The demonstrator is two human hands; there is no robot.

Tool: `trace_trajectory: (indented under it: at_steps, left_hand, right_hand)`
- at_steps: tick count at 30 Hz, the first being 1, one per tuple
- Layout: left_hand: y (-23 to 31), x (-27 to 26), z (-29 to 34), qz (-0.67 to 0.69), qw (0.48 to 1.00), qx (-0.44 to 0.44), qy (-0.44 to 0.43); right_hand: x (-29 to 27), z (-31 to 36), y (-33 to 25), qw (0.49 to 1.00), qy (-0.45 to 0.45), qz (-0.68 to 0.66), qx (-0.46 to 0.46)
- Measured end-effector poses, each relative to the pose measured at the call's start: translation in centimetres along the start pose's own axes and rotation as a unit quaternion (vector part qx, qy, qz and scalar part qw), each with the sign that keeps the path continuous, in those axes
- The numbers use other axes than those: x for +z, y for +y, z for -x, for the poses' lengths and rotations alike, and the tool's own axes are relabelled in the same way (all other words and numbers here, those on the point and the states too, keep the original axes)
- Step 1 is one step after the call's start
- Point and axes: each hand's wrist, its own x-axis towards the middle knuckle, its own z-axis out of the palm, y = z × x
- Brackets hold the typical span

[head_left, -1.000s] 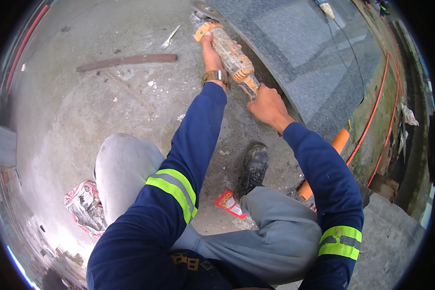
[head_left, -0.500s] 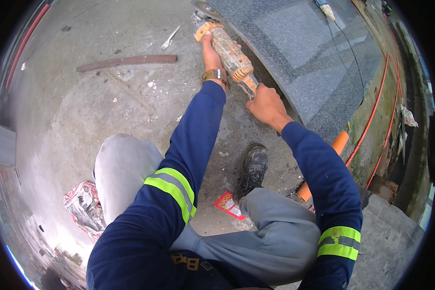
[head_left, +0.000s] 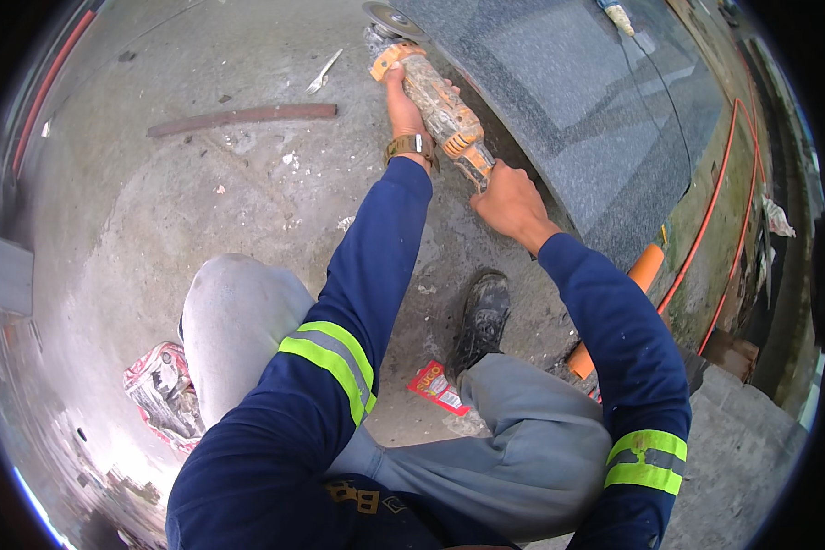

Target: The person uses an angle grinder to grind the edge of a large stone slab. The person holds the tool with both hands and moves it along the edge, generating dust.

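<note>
Orange angle grinder (head_left: 435, 101) at 12 o'clock, its disc (head_left: 390, 18) at the dark stone slab's (head_left: 577, 101) edge. Left hand (head_left: 401, 92) grips the grinder's head, arm fully extended; right hand (head_left: 509, 197) clasps the rear handle, elbow bent.

One head-worn fisheye camera looked steeply down from above the crouching person, close over the knees and sleeves. It faced forward along both outstretched arms to the grinder (head_left: 435, 101) at the slab (head_left: 596, 128) edge. The concrete floor (head_left: 202, 211) bent toward the dark rim.
</note>
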Motion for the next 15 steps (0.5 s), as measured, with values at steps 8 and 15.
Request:
trace_trajectory:
  at_steps: [8,15]
  left_hand:
    - [0.00,0.03,0.45,-0.001,1.000,0.001,0.000]
    - [-0.25,-0.07,0.63,-0.002,1.000,0.000,0.002]
  right_hand:
    - [-0.02,0.44,0.11,1.000,-0.009,-0.011,-0.001]
    - [0.04,0.69,0.27,1.000,-0.001,0.001,-0.002]
